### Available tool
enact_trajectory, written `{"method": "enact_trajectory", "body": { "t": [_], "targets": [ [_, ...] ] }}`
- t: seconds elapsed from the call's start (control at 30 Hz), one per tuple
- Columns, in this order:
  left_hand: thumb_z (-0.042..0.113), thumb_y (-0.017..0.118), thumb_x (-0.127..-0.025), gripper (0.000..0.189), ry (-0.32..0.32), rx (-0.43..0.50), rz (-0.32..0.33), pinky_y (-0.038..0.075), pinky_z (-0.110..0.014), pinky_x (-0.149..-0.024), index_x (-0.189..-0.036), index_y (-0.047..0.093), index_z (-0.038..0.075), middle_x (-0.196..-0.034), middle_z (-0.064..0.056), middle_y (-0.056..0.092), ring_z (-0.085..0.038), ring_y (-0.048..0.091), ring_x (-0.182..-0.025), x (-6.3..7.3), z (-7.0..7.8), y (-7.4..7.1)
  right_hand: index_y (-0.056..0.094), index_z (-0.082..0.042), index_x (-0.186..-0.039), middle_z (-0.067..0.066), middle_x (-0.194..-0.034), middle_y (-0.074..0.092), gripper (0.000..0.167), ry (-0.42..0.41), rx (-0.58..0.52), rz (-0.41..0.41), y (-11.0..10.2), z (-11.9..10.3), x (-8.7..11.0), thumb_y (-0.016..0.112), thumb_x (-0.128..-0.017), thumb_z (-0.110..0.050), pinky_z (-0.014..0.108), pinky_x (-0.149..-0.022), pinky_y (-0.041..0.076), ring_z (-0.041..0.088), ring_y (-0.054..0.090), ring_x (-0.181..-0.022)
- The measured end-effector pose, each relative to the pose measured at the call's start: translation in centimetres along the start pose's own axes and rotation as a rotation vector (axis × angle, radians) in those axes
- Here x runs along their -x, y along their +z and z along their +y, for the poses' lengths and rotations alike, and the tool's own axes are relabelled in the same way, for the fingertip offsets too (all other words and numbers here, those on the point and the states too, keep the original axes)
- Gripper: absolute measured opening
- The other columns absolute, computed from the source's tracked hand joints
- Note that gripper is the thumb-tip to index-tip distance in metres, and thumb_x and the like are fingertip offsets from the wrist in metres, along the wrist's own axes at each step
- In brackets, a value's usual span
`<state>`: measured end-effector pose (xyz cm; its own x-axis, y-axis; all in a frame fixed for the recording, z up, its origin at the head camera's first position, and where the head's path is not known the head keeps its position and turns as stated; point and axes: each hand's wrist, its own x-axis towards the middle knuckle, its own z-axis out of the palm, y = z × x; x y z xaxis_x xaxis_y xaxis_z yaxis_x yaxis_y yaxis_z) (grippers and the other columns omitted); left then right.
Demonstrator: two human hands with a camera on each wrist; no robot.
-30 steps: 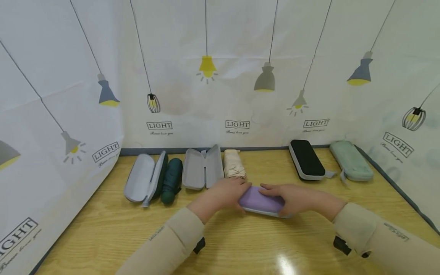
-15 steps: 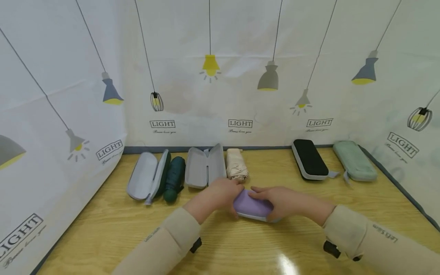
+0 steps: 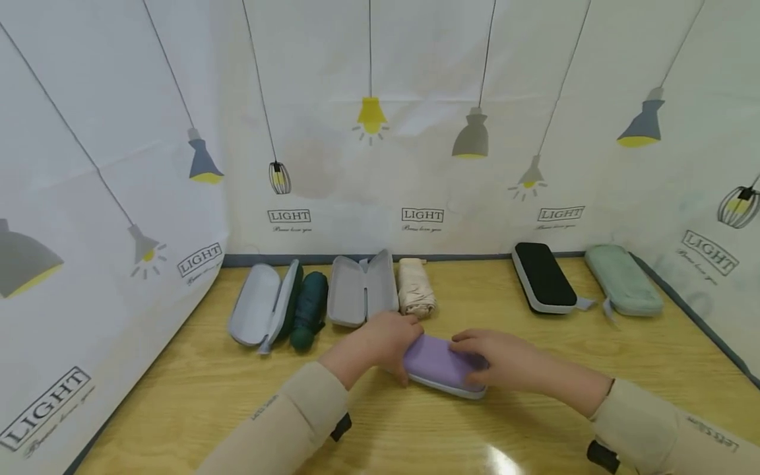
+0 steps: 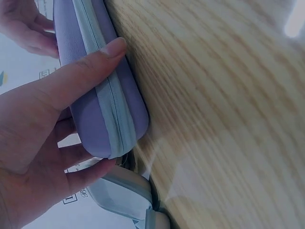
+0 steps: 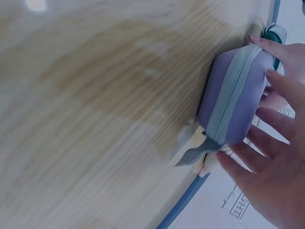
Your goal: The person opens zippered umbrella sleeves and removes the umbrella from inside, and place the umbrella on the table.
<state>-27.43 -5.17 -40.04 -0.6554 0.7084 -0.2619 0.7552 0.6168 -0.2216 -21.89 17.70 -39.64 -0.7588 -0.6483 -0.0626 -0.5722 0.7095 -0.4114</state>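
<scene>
A purple hard zip case [image 3: 445, 361] with a pale zip band lies closed on the wooden table. My left hand [image 3: 388, 343] grips its left end; in the left wrist view the thumb crosses the zip band and the fingers go behind the end. My right hand [image 3: 505, 359] is at the other end, fingers loosely extended and touching the case, as the right wrist view shows. From that end hangs a grey fabric tab [image 5: 193, 153]. A beige folded umbrella [image 3: 416, 288] lies just behind my left hand.
An opened grey case [image 3: 347, 297], a dark green folded umbrella [image 3: 310, 307] and an opened green case [image 3: 255, 307] stand left along the back. A closed black case [image 3: 543, 274] and a pale green case [image 3: 623, 280] lie back right. Printed sheets wall the table [image 3: 534, 448].
The purple case has turned slightly, its right end coming nearer to me. My right hand has shifted left, then back right, with its fingers looser. The left hand keeps its grip.
</scene>
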Motion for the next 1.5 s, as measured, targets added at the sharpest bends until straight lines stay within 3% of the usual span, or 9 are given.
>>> {"method": "enact_trajectory", "body": {
  "t": [0.1,0.2,0.3,0.47,0.63,0.83,1.0,1.27,1.5],
  "targets": [
    [0.062,0.082,-0.066,0.087,0.002,0.007,0.004,0.045,-0.030,-0.094,-0.134,0.056,0.016,-0.127,0.001,0.056,-0.016,0.057,-0.109,-0.1,0.1,-0.1,0.070,-0.004,-0.111,0.003,-0.107,0.062,0.031,0.001,0.031,0.107,-0.1,0.7,1.0,0.077,-0.084,-0.020,0.039,-0.082,0.051,0.022,0.061,-0.098],
    [0.061,0.082,-0.066,0.089,-0.012,0.019,-0.020,0.044,-0.031,-0.097,-0.138,0.053,0.017,-0.132,0.002,0.055,-0.017,0.055,-0.115,-0.2,0.2,-0.1,0.069,-0.007,-0.100,-0.006,-0.090,0.059,0.017,0.084,-0.007,0.165,0.2,1.3,1.7,0.074,-0.085,-0.012,0.031,-0.068,0.050,0.012,0.058,-0.080],
    [0.062,0.082,-0.066,0.095,-0.037,0.020,-0.039,0.044,-0.033,-0.098,-0.142,0.049,0.018,-0.137,0.002,0.052,-0.019,0.053,-0.120,0.0,0.4,-0.2,0.068,-0.007,-0.096,-0.007,-0.080,0.058,0.010,0.176,-0.065,0.186,0.4,1.6,2.1,0.070,-0.086,-0.009,0.028,-0.062,0.047,0.009,0.053,-0.072],
    [0.072,0.074,-0.065,0.094,-0.105,0.035,0.006,0.048,-0.036,-0.091,-0.138,0.054,0.017,-0.130,-0.001,0.057,-0.019,0.055,-0.115,0.6,0.7,-0.2,0.071,-0.008,-0.091,-0.007,-0.075,0.060,0.005,0.209,-0.040,0.174,0.7,2.2,2.2,0.068,-0.086,-0.009,0.030,-0.061,0.046,0.008,0.052,-0.068],
    [0.075,0.066,-0.070,0.086,-0.166,0.106,0.028,0.052,-0.035,-0.083,-0.127,0.062,0.012,-0.117,-0.004,0.063,-0.019,0.060,-0.104,1.1,1.3,-0.7,0.073,-0.004,-0.096,-0.002,-0.084,0.067,0.011,0.180,-0.031,0.158,0.8,3.0,1.9,0.068,-0.087,-0.007,0.031,-0.064,0.050,0.009,0.057,-0.073],
    [0.066,0.070,-0.074,0.070,-0.122,0.116,0.003,0.050,-0.030,-0.081,-0.120,0.064,0.012,-0.108,-0.001,0.067,-0.015,0.061,-0.097,0.6,1.8,-1.1,0.073,0.002,-0.103,0.007,-0.097,0.071,0.018,0.111,-0.074,0.134,0.6,3.5,1.8,0.064,-0.087,0.001,0.032,-0.069,0.053,0.017,0.064,-0.084],
    [0.065,0.068,-0.076,0.076,-0.055,0.086,0.008,0.047,-0.030,-0.090,-0.132,0.058,0.014,-0.123,-0.002,0.063,-0.015,0.059,-0.109,-0.1,1.8,-0.9,0.073,0.002,-0.099,0.006,-0.095,0.072,0.015,0.022,-0.050,0.133,0.9,4.4,2.1,0.066,-0.085,0.004,0.032,-0.070,0.054,0.022,0.067,-0.087],
    [0.062,0.074,-0.074,0.078,0.023,0.096,0.008,0.046,-0.027,-0.091,-0.135,0.055,0.017,-0.124,0.001,0.061,-0.013,0.058,-0.109,-0.7,1.3,-1.7,0.076,-0.007,-0.087,-0.008,-0.083,0.065,0.013,-0.090,-0.136,0.125,1.1,5.2,2.1,0.073,-0.081,0.004,0.026,-0.065,0.052,0.007,0.060,-0.077],
    [0.059,0.076,-0.073,0.079,0.057,0.135,0.004,0.046,-0.027,-0.091,-0.136,0.054,0.018,-0.124,0.002,0.062,-0.012,0.058,-0.109,-0.8,1.0,-1.7,0.076,-0.011,-0.080,-0.006,-0.078,0.063,0.014,-0.118,-0.180,0.100,1.4,5.4,2.0,0.074,-0.081,0.003,0.024,-0.064,0.050,0.001,0.056,-0.074]
  ]
}}
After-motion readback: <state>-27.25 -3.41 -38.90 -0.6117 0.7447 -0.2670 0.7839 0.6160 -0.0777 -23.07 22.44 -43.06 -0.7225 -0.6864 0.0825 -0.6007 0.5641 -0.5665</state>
